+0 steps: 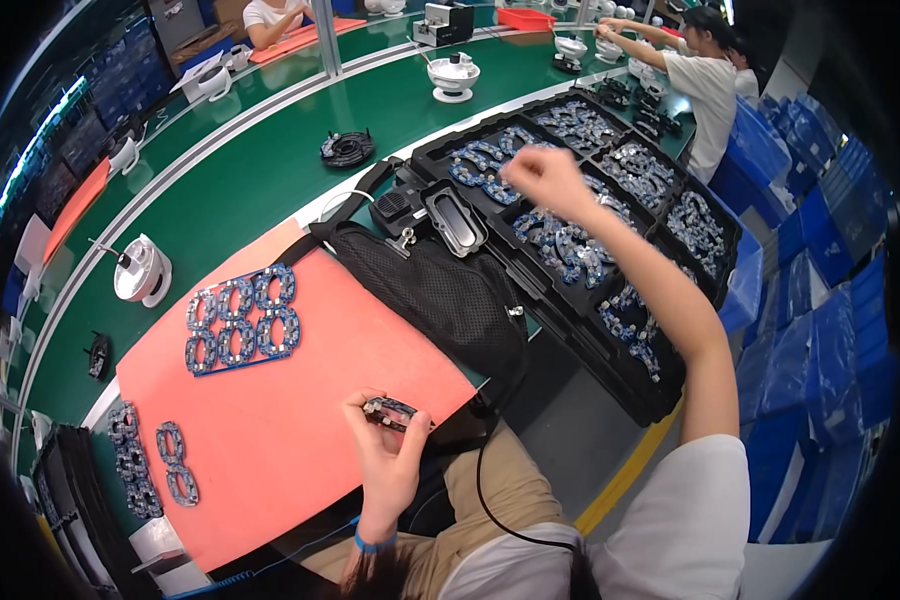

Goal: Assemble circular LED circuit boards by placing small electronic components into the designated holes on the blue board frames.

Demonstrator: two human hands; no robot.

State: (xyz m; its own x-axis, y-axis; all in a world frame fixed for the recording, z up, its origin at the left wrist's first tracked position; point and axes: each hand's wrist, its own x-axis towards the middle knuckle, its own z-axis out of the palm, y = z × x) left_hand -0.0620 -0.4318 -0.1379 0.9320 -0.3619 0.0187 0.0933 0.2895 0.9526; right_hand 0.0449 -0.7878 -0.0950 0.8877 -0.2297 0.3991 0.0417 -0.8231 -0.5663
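Note:
In my left hand (390, 455), above the near edge of a salmon-pink mat (300, 420), is a small ring-shaped circuit board (388, 412), held between thumb and fingers. My right arm reaches far out over a black divided tray (560, 290) of loose blue circuit boards (560, 240). There my right hand (550, 182) is closed with its fingertips together; whatever is in them, if anything, I cannot make out. On the mat lie a panel of joined ring boards (242, 322), a figure-eight board pair (177, 463) and another panel (135, 460) at the left edge.
A black mesh bag (420, 290) lies between mat and tray. Beyond runs a green conveyor (270, 170) carrying white round housings (453, 77) and a dark ring part (347, 149). Blue bins (810, 370) are stacked at right. Co-workers (705, 90) sit along the line.

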